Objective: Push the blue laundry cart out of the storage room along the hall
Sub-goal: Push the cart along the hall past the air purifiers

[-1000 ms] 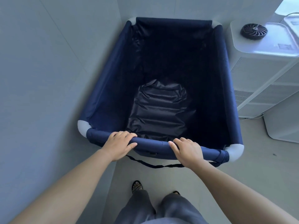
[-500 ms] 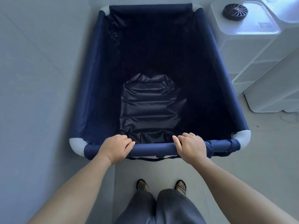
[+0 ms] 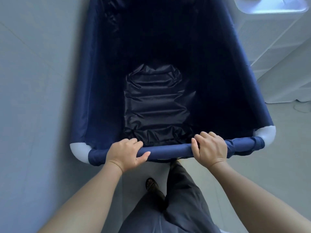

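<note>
- While both hands gripped it, the one deep blue fabric laundry cart stood directly in front of the person, its left side close along a pale grey wall.
- The left hand was closed around the padded blue near rail, thumb under and fingers over.
- The right hand was closed on the same rail, further to the right.
- Two white rounded corner pieces showed, one at the near left and one at the near right.
- Inside lay only one wrinkled dark floor panel.
- One white cabinet stood just beside the right side of the cart.
- Below the rail were two dark grey trouser legs and one patterned shoe on the pale floor.
</note>
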Action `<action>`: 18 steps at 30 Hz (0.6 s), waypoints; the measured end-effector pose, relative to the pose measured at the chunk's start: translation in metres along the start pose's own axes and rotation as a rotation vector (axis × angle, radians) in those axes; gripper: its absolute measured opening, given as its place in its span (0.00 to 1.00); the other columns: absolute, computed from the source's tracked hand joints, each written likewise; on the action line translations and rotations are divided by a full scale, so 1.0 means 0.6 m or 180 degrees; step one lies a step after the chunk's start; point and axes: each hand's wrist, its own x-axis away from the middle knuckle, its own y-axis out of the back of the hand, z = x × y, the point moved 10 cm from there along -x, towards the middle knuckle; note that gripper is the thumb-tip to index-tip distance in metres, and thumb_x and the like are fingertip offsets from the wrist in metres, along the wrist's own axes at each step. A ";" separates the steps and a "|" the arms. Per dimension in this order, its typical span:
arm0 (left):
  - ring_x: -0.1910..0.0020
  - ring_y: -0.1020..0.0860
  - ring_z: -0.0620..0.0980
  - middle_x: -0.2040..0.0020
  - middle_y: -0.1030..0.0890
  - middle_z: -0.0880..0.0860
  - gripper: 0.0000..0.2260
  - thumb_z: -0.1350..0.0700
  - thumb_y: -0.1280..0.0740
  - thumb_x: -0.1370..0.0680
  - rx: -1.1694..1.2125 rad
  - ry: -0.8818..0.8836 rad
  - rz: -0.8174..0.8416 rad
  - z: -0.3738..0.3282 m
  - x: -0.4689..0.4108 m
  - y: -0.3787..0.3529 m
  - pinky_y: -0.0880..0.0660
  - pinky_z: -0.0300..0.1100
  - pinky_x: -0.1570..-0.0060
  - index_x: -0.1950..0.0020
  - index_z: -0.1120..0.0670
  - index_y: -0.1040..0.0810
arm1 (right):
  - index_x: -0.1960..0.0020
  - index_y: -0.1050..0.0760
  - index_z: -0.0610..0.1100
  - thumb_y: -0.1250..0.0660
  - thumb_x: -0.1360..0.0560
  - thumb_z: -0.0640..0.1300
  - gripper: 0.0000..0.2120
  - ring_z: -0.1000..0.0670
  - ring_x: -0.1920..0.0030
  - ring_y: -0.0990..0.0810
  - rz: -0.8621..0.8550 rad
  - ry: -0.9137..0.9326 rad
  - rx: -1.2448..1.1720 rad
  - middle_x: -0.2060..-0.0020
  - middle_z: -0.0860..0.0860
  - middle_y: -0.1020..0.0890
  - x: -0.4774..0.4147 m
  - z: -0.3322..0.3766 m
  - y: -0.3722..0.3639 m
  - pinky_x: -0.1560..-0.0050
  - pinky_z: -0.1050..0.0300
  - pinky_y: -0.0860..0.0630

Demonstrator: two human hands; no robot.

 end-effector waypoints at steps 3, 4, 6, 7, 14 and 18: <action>0.70 0.26 0.52 0.69 0.24 0.50 0.26 0.36 0.51 0.30 -0.0013 -0.0013 -0.0014 -0.003 0.000 0.004 0.38 0.39 0.75 0.65 0.55 0.24 | 0.70 0.27 0.43 0.47 0.26 0.50 0.19 0.44 0.73 0.29 -0.0020 0.0036 -0.0015 0.75 0.49 0.27 0.001 0.002 0.001 0.70 0.56 0.37; 0.72 0.26 0.52 0.70 0.24 0.50 0.25 0.37 0.50 0.30 -0.0039 -0.0017 -0.0014 -0.005 0.000 0.006 0.38 0.39 0.76 0.66 0.55 0.24 | 0.70 0.27 0.43 0.47 0.27 0.50 0.19 0.44 0.73 0.29 -0.0018 0.0044 -0.0019 0.75 0.48 0.27 0.001 0.003 0.001 0.70 0.56 0.37; 0.75 0.26 0.51 0.73 0.25 0.49 0.23 0.38 0.47 0.31 -0.0115 0.0000 0.0011 -0.008 -0.002 0.011 0.40 0.37 0.79 0.69 0.55 0.24 | 0.70 0.27 0.43 0.47 0.27 0.50 0.19 0.44 0.73 0.29 -0.0019 0.0053 -0.0027 0.75 0.48 0.27 0.001 0.004 0.004 0.71 0.56 0.36; 0.76 0.27 0.51 0.74 0.26 0.49 0.23 0.38 0.46 0.31 -0.0143 0.0003 -0.0002 -0.009 -0.002 0.014 0.41 0.37 0.79 0.70 0.54 0.24 | 0.70 0.27 0.43 0.47 0.27 0.50 0.19 0.44 0.73 0.29 -0.0022 0.0054 -0.0031 0.75 0.48 0.27 0.000 0.005 0.005 0.71 0.56 0.36; 0.77 0.28 0.50 0.74 0.27 0.48 0.22 0.38 0.46 0.30 -0.0094 -0.0063 -0.0078 -0.008 -0.001 0.017 0.40 0.35 0.80 0.70 0.53 0.24 | 0.71 0.27 0.43 0.47 0.27 0.50 0.19 0.45 0.73 0.29 0.0107 0.0009 -0.0018 0.75 0.48 0.27 -0.003 0.009 0.007 0.71 0.55 0.36; 0.78 0.28 0.49 0.75 0.27 0.47 0.21 0.38 0.46 0.30 -0.0156 -0.0098 -0.0108 -0.011 -0.003 0.015 0.41 0.34 0.80 0.71 0.52 0.24 | 0.71 0.28 0.43 0.47 0.27 0.50 0.19 0.44 0.73 0.29 0.0151 0.0018 0.0027 0.75 0.48 0.27 -0.003 0.007 0.006 0.71 0.56 0.36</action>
